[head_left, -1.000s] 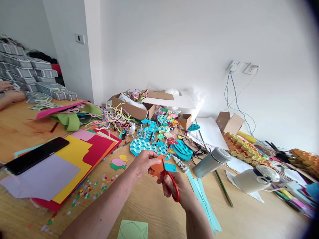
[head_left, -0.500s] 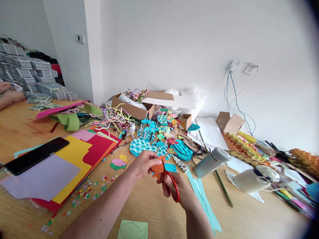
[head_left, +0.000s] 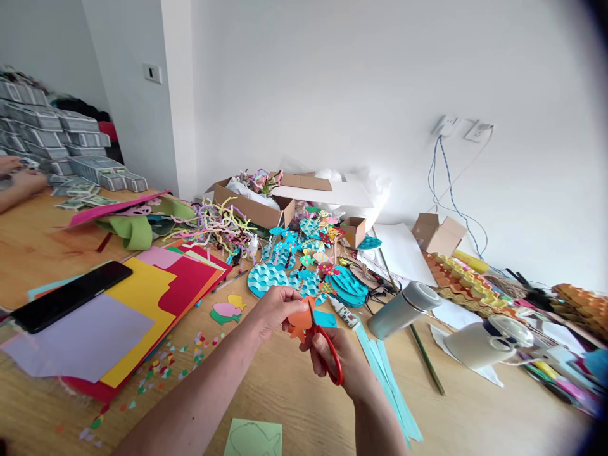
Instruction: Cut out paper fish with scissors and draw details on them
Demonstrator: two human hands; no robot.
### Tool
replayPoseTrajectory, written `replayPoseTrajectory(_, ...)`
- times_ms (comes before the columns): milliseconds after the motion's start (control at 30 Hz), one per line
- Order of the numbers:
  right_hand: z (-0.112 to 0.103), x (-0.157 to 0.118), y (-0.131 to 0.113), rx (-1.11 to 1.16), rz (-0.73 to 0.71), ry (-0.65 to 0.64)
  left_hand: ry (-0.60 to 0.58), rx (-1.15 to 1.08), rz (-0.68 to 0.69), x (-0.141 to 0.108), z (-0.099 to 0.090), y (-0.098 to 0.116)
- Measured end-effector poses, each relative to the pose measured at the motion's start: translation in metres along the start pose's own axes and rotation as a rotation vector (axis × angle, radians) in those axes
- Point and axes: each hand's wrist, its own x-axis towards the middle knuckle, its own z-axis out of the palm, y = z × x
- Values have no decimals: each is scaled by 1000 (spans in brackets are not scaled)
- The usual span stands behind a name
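Between the fingers of my left hand (head_left: 281,308) is a small piece of orange paper (head_left: 300,320), partly cut to a fish-like outline. My right hand (head_left: 333,358) is closed round the red handles of a pair of scissors (head_left: 338,367), whose blades lie at the right edge of the orange paper. Left of my hands, pink, yellow and green paper fish (head_left: 227,310) lie on the table. Nearer to me is a light green paper square (head_left: 253,438) with a fish outline drawn on it.
Coloured paper sheets (head_left: 137,335) with a black phone (head_left: 71,296) on top lie at left, paper scraps beside them. Blue wave-patterned pieces (head_left: 267,280) lie beyond my hands. A grey flask (head_left: 403,310) and blue strips (head_left: 387,380) are at right. Another person's hands (head_left: 26,183) show far left.
My hands, the scissors and the orange paper stay in almost the same place. The scissor blades look closer together now. The other person's hands at far left have shifted slightly.
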Motion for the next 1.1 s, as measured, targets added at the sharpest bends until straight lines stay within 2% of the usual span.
replayPoseTrajectory(500,0,1,-2,0,-29,-5,-27,12,1,-1,1,1)
replayPoseTrajectory(1100,0,1,1,32,9,10,9,31,11,0,0,0)
